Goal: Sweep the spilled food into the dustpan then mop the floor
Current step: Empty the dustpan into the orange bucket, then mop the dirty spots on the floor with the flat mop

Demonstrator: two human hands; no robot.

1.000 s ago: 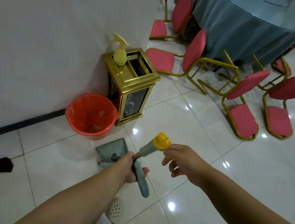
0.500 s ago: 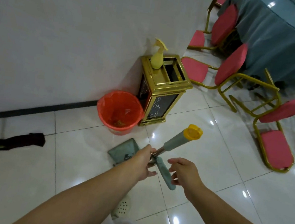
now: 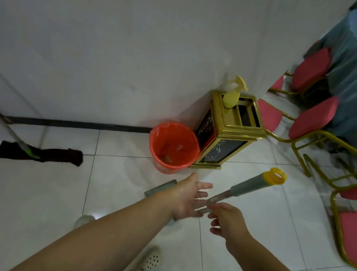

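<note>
Left hand spread open, gripping nothing; right hand pinching broom handle. Dustpan down by orange bin, scraps inside: sweeping seemingly done. Mop idle by wall, mopping still ahead.

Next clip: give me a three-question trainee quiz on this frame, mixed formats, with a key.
1. True or false: the mop lies on the floor left of the orange bucket.
2. What stands on the gold bin? A) a cup B) a yellow spray bottle C) a plate
3. Fill in: the handle by the hands ends in a ____ cap.

Key: 1 true; 2 B; 3 yellow. The left hand is open; the right hand touches the shaft, grip unclear.
</note>
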